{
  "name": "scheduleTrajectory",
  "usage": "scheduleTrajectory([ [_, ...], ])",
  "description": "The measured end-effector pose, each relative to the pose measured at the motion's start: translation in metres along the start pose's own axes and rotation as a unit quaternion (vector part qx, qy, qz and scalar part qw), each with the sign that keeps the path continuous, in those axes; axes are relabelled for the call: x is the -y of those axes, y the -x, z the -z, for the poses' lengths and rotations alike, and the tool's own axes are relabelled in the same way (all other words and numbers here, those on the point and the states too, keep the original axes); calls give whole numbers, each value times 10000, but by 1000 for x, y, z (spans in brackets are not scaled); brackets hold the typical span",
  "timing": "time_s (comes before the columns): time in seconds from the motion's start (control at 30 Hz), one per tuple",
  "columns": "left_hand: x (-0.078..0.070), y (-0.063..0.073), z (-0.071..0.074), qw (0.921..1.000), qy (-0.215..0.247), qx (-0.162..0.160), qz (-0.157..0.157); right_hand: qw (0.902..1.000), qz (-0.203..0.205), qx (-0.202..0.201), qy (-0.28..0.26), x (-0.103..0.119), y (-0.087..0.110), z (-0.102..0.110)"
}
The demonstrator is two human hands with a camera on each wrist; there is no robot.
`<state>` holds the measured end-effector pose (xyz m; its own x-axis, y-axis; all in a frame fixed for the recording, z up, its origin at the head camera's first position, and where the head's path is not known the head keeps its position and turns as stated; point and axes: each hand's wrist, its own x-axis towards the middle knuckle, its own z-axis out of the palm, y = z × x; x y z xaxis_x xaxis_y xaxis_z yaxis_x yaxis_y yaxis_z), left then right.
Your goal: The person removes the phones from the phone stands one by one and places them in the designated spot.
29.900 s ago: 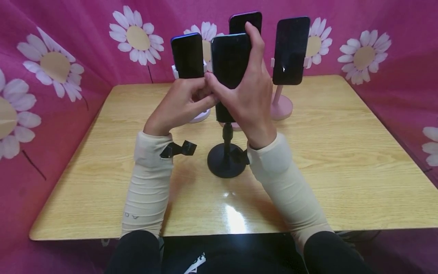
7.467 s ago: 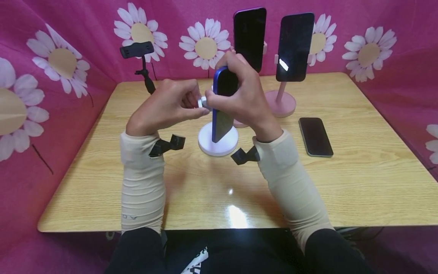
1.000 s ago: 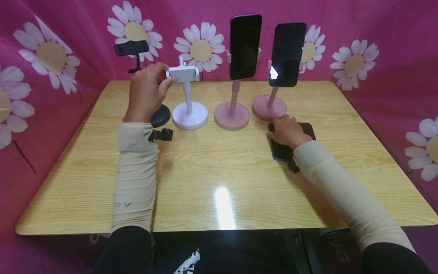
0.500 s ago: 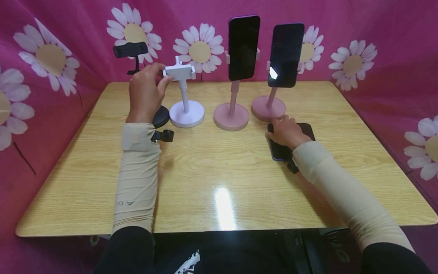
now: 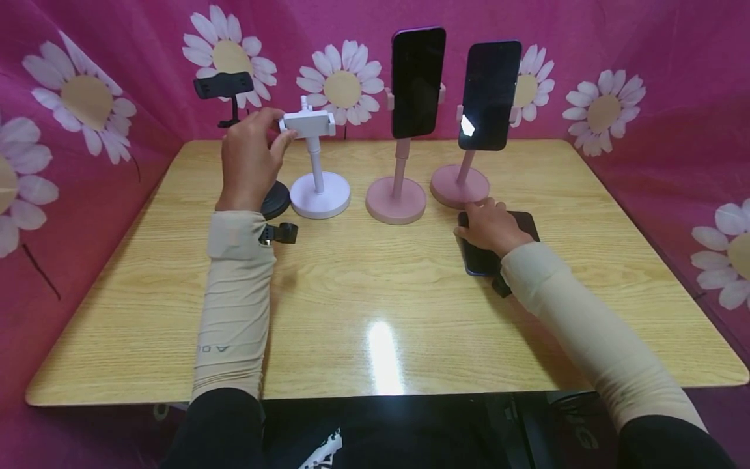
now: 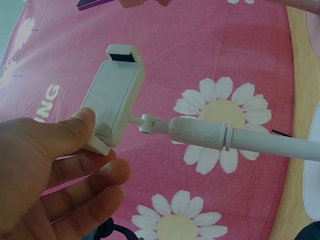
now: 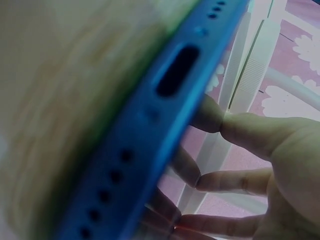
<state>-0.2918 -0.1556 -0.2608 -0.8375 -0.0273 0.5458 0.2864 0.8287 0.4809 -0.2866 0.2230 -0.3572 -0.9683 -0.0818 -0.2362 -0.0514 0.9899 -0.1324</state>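
Observation:
My left hand (image 5: 249, 156) pinches the near end of the white phone stand's clamp (image 5: 307, 124), thumb on the front face. In the left wrist view the clamp (image 6: 107, 95) holds no phone and tilts on its ribbed stem. To the right, my right hand (image 5: 492, 225) rests on a blue-edged phone (image 5: 477, 262) lying on the table. The right wrist view has this phone's edge (image 7: 150, 115), with its charging port, large in front; spread fingertips meet their reflections on the dark screen. Part of a dark phone (image 5: 529, 223) shows just right of that hand.
Two pink stands (image 5: 396, 200) at the back hold upright phones, one of them purple-edged (image 5: 418, 81). A black phone stand (image 5: 224, 85) stands behind my left hand, its base partly hidden. Flowered pink cloth (image 5: 515, 19) surrounds the wooden table (image 5: 328, 312).
The black and white stands have moved from the front to the back left, without phones. The blue-edged phone now lies on the table. During the last second the white stand shifted slightly left.

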Motion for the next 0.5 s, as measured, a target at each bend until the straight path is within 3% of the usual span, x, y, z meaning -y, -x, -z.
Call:
scheduleTrajectory([
  [0.33, -11, 2, 4, 9999, -106, 120, 48, 9993, 250, 72, -257, -2, 0, 11],
  [0.5, -30, 7, 8, 9995, -76, -206, -241, 9954, 604, -123, -740, 15, 13, 27],
])
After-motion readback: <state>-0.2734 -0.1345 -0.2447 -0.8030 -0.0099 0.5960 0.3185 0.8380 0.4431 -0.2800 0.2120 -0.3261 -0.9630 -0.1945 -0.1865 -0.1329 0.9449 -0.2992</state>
